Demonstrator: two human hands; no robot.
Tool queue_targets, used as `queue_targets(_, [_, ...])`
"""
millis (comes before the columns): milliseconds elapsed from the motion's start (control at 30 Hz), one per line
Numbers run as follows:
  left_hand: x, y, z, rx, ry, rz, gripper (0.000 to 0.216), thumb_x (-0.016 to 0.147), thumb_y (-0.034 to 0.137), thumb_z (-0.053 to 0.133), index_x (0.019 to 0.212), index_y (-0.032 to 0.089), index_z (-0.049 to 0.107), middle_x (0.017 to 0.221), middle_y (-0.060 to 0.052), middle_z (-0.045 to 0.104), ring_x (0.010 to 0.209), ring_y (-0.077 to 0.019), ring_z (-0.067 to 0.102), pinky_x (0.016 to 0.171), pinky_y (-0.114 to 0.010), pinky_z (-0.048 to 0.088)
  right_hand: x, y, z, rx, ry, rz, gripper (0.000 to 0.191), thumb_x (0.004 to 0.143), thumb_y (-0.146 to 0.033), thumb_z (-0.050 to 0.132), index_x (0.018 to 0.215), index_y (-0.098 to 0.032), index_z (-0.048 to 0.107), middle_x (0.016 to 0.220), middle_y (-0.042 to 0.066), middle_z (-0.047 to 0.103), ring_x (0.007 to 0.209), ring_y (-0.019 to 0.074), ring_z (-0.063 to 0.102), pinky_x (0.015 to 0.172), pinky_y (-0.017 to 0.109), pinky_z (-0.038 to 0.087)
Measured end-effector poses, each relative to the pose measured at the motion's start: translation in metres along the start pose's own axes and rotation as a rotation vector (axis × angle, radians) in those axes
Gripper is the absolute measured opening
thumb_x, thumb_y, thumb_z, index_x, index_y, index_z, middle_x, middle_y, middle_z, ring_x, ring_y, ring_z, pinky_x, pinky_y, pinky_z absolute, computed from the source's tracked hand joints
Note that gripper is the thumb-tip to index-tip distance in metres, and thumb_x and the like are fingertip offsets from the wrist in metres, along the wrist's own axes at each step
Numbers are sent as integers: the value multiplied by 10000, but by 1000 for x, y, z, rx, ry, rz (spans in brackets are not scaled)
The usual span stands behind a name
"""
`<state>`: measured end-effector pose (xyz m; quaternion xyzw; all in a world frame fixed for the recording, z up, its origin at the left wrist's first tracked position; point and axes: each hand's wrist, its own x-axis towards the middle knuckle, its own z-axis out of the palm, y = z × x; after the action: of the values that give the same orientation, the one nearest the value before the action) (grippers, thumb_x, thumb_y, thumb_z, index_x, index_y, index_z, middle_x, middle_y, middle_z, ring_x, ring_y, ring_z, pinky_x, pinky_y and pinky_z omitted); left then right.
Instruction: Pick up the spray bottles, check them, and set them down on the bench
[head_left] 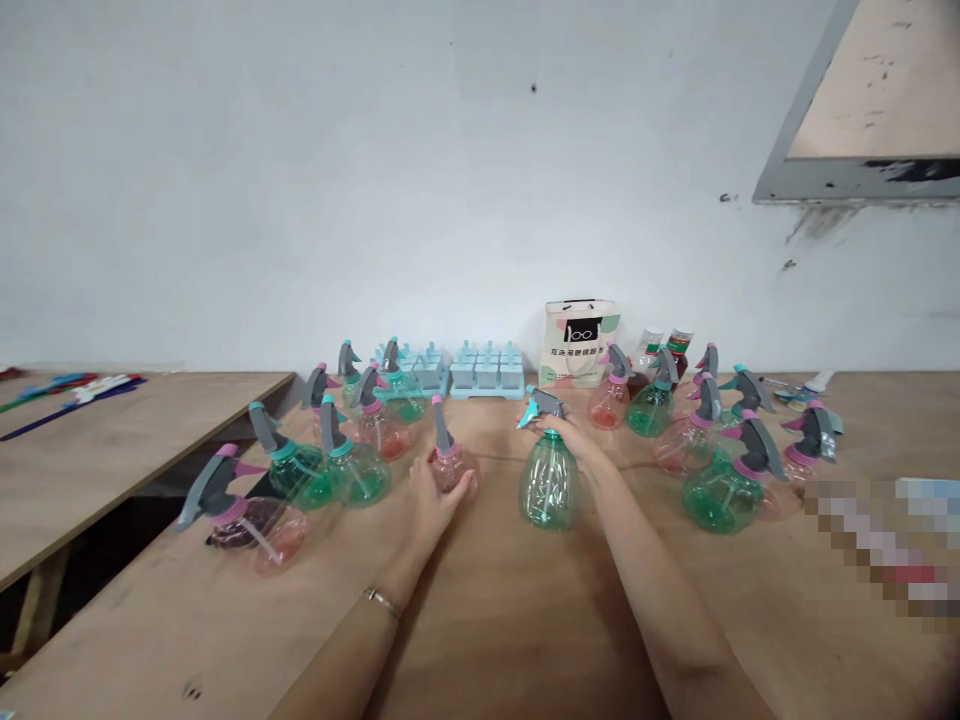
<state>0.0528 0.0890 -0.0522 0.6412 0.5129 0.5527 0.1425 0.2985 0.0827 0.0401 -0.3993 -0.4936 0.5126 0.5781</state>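
Note:
My left hand (429, 505) is wrapped round the body of a pink spray bottle (452, 462) with a grey trigger head, which stands upright. To its right, a clear green spray bottle (550, 488) with a grey and turquoise head is gripped at the neck by my right hand (571, 438). That one is upright too; I cannot tell whether its base touches the table. A little green liquid shows low in it. Left of my hands stand several pink and green spray bottles, among them a green one (357, 474). More stand at the right, including a large green one (721, 492).
Light blue ice-pop moulds (487, 373) stand along the wall, beside a paper bag (577, 345) and two bottles with red and green labels (678, 345). The wooden table (495, 620) ends at a gap on the left. Beyond lies another table (135, 440) with coloured strips.

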Motion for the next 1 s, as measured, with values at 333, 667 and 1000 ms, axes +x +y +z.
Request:
queue_targets(333, [-6, -16, 10, -473, -172, -116, 832, 715, 424, 787, 1377, 227, 323, 1382, -153, 518, 1246, -287, 597, 1091, -488, 466, 1, -7, 14, 209, 24, -77, 209, 590, -251, 661, 796, -218, 680, 765, 7, 738, 854, 231, 706, 698, 314, 514])
queue_targets(667, [-6, -11, 3, -514, -238, -127, 753, 745, 389, 775, 1351, 237, 355, 1331, -125, 572, 1209, -275, 631, 1067, -471, 499, -14, -20, 34, 248, -94, -192, 289, 564, -224, 618, 846, -243, 677, 846, 10, 743, 921, 244, 700, 880, 376, 516])
queue_targets(1000, [-7, -10, 3, -532, -284, -134, 809, 744, 421, 777, 1379, 223, 317, 1349, -149, 557, 1171, -274, 650, 1052, -499, 511, -16, -22, 46, 229, -61, -192, 329, 531, -280, 579, 847, -257, 669, 796, 27, 710, 973, 284, 684, 880, 416, 520])
